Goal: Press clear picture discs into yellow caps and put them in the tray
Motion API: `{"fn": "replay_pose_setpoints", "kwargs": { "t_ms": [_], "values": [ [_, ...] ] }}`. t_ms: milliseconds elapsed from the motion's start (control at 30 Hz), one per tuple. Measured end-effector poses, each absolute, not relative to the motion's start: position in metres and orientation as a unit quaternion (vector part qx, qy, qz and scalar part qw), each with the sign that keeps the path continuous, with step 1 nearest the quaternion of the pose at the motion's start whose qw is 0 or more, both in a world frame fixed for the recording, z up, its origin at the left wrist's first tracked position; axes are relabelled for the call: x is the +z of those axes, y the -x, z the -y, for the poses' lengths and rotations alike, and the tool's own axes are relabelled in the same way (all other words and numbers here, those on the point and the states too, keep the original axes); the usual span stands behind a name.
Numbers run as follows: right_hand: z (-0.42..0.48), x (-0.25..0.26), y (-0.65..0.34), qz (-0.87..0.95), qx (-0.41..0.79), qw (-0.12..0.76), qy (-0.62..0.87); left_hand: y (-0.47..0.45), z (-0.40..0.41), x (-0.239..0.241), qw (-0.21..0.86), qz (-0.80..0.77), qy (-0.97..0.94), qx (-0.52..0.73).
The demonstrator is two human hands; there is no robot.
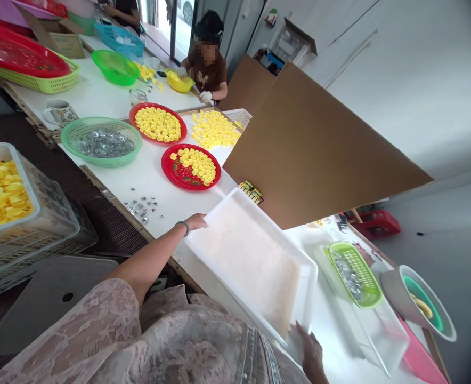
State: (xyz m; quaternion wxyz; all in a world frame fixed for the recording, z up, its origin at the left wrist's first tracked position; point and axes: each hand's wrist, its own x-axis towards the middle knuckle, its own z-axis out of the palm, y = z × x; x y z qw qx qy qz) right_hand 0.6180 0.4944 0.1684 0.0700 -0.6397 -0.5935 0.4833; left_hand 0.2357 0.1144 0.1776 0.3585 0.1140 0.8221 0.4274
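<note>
A large white rectangular tray lies tilted across the view in front of me, its inside covered with a pale, slightly brownish layer. My left hand grips the tray's far left rim; a bracelet circles that wrist. At the near right corner, my right hand holds the rim, with the thumb showing over the edge. Beyond the tray sits a red plate partly covered with small yellow pieces. Several small clear, shiny pieces are scattered on the table left of my left hand.
A big brown cardboard sheet stands behind the tray. Left are a green basket of clear pieces and a bin of yellow pieces. At right are a lime basket and a grey basin. Another person works across the table.
</note>
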Motion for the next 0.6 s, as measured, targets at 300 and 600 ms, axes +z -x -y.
{"fn": "replay_pose_setpoints", "kwargs": {
  "t_ms": [300, 600],
  "values": [
    [-0.499, 0.158, -0.628, 0.578, 0.518, 0.055, 0.628, -0.231, -0.114, 0.17, 0.366, -0.791, -0.075, 0.484],
    [-0.498, 0.157, -0.641, 0.55, 0.56, 0.124, 0.607, -0.246, -0.112, 0.212, 0.405, -0.72, -0.124, 0.55]
  ]
}}
